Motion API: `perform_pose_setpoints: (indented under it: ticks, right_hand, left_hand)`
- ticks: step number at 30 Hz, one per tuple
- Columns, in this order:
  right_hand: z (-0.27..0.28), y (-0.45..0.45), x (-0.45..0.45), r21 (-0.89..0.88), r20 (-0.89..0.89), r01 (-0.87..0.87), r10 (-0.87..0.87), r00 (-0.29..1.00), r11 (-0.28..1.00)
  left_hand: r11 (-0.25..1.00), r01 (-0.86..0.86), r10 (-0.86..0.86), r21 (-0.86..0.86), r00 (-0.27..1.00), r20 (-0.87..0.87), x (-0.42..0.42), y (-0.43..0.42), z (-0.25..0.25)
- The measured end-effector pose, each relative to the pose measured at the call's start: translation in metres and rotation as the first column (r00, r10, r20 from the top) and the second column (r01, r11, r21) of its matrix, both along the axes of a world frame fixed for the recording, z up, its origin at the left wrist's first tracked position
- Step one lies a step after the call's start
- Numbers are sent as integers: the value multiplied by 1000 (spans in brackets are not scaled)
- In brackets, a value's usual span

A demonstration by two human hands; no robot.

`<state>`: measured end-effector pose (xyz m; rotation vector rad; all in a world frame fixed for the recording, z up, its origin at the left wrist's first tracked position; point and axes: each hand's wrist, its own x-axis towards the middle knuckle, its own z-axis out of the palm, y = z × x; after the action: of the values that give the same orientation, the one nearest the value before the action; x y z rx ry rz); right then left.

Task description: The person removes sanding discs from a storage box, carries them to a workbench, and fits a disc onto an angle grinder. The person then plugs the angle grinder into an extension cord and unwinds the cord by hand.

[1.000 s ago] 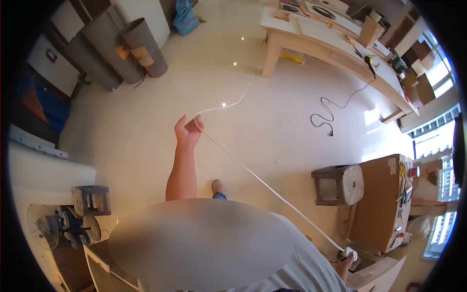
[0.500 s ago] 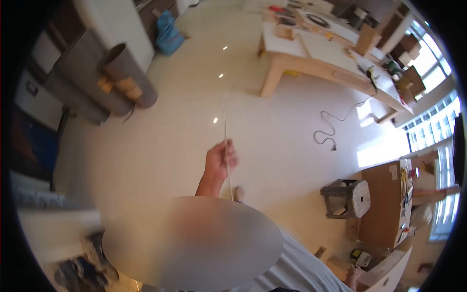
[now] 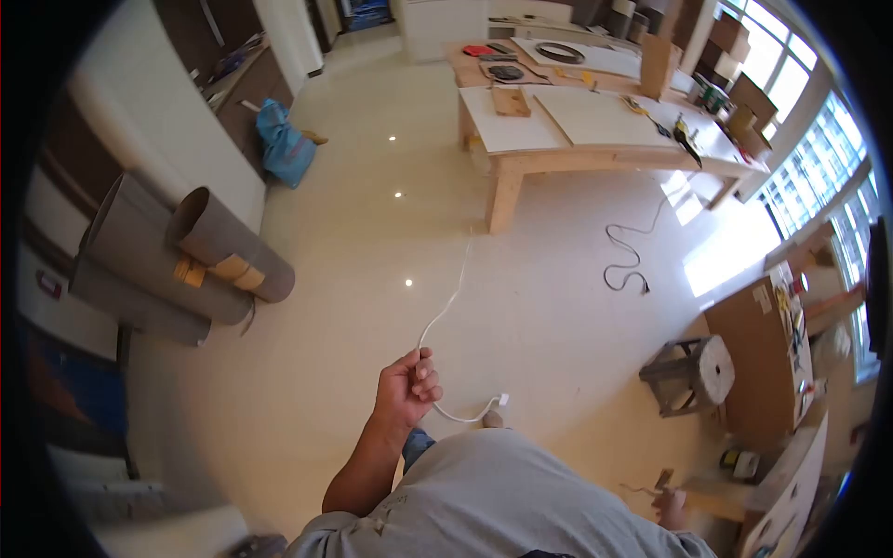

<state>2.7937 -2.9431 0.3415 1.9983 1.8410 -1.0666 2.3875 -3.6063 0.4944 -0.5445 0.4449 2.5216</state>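
Note:
A thin white cord (image 3: 455,296) is gripped in my left hand (image 3: 409,387), whose fingers are closed around it, at the centre of the view. Above the hand the cord runs over the pale floor toward the wooden table; below, it curves right to a white block-like end (image 3: 503,400) by my shoe (image 3: 493,419). At the lower right, my right hand (image 3: 670,510) is low beside a pale panel (image 3: 791,474). It is small and blurred, so its finger pose and anything in it cannot be made out.
A long wooden table (image 3: 558,163) with tools stands ahead. Large grey tubes (image 3: 223,246) and a blue bag (image 3: 284,149) are at the left. A dark cable (image 3: 625,256) lies on the floor; a stool (image 3: 688,372) and cardboard box (image 3: 753,344) are at the right.
My left hand has moved lower in view, still on the cord. The cord's white end has left my right hand and shows near my shoe. The view has tilted up toward the table.

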Motion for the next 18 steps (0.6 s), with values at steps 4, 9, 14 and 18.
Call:
perform_pose_setpoints:
  ticks: [4,9,14,18]
  right_hand:
    - [-18,-71,-7,-96,-291,211,-230,929,973]
    - [-42,-157,-8,-130,-302,305,-331,894,943]
    - [-37,-333,-173,-248,-493,-322,167,854,913]
    - [46,-521,-337,-73,-764,-878,540,354,472]
  left_hand:
    - [974,211,-212,82,977,5,-31,-37,-5]
    - [939,340,-339,-43,940,41,-72,-79,-3]
    - [922,375,-379,97,925,28,-87,-78,-17]
    - [908,381,-392,175,919,32,-87,-54,1]
